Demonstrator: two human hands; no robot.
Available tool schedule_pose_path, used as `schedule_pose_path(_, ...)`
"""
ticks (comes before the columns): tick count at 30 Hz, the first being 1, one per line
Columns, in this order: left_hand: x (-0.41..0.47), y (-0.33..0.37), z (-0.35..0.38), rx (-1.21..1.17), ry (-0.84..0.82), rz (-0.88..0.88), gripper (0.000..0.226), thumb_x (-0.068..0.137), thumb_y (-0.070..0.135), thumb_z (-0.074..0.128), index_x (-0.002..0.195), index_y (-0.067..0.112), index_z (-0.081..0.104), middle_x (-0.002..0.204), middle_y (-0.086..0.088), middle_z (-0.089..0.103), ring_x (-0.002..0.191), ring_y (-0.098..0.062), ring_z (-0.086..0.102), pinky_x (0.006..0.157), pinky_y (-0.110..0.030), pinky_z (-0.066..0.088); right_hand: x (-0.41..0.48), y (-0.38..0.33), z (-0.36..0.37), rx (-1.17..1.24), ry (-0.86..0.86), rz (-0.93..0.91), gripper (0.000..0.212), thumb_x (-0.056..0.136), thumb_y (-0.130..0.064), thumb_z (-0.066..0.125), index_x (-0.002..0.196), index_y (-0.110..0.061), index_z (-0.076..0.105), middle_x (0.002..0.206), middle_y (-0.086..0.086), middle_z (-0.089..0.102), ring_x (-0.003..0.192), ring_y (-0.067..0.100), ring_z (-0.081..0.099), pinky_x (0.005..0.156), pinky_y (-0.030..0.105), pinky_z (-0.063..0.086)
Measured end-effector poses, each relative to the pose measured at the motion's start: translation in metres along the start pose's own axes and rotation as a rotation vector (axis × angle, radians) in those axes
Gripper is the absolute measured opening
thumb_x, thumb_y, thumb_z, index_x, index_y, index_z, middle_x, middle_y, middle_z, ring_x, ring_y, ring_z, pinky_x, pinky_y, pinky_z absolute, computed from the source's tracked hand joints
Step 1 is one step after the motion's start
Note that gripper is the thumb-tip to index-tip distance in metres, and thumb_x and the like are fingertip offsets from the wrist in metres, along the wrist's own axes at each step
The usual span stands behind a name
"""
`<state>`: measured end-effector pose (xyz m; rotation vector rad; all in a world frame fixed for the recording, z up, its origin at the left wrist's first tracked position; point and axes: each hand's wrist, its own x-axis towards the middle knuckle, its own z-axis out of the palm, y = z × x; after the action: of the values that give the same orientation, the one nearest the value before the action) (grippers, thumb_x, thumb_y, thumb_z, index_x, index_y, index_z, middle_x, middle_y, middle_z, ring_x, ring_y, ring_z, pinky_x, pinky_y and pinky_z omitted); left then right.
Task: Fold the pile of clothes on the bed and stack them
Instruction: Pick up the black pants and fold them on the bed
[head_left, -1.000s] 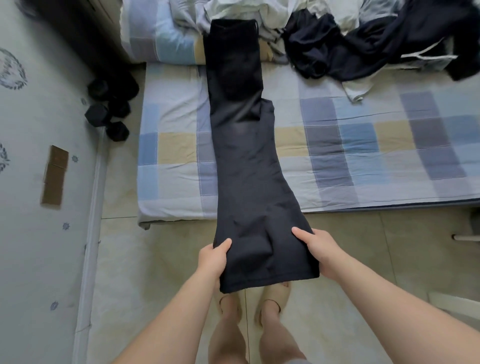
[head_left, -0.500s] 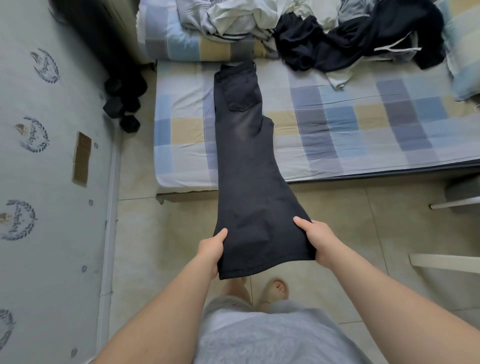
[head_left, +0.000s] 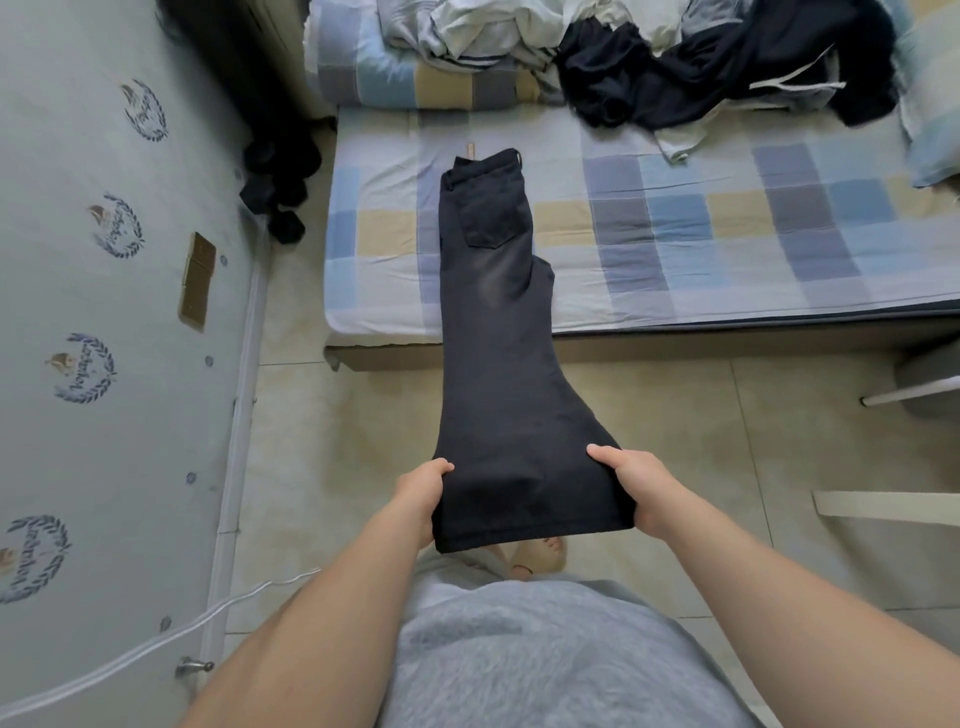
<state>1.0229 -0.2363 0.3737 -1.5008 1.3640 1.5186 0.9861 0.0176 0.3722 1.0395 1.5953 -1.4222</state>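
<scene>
Jeans (head_left: 493, 322): likely heavy, limp denim; waistband on bed (head_left: 727, 234) at 12 o'clock. Left hand (head_left: 421, 499), right hand (head_left: 639, 488): fingers grasping hem corners.

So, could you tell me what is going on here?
A person holds a pair of black trousers by the leg ends, left hand on one edge, right hand on the other. The waist end rests on the bed; the legs stretch out over the floor. A heap of unfolded clothes lies further back.
</scene>
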Motion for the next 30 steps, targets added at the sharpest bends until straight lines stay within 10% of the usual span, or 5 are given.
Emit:
schedule_pose_path(15, 0.017, 0.226, 0.031, -0.237, -0.131, 0.172, 0.040, 0.091, 0.044, 0.066, 0.118, 0.015, 0.066, 0.109, -0.015, 0.073, 0.097, -0.039, 0.070, 0.080, -0.049, 0.060, 0.051, -0.226, 0.037, 0.058, 0.066, -0.198, 0.038, 0.086, -0.038, 0.074, 0.112, -0.012, 0.067, 0.110, 0.010, 0.072, 0.102, 0.030, 0.068, 0.096, 0.047, 0.055)
schedule_pose_path(24, 0.108, 0.440, 0.050, -0.203, -0.156, 0.114, 0.035, 0.098, 0.043, 0.058, 0.120, 0.016, 0.065, 0.111, -0.012, 0.073, 0.098, -0.034, 0.070, 0.084, -0.047, 0.060, 0.144, -0.414, 0.101, 0.128, 0.090, -0.097, 0.036, 0.090, -0.033, 0.071, 0.118, -0.013, 0.065, 0.113, 0.010, 0.070, 0.091, 0.027, 0.068, 0.072, 0.036, 0.058)
schedule_pose_path(30, 0.193, 0.540, 0.082, -0.169, -0.182, 0.089, 0.032, 0.100, 0.040, 0.056, 0.119, 0.016, 0.066, 0.108, -0.010, 0.075, 0.091, -0.032, 0.074, 0.062, -0.041, 0.061, 0.234, -0.491, 0.128, 0.169, 0.116, -0.032, 0.024, 0.093, -0.033, 0.068, 0.109, -0.016, 0.065, 0.104, 0.006, 0.071, 0.087, 0.024, 0.069, 0.071, 0.037, 0.059)
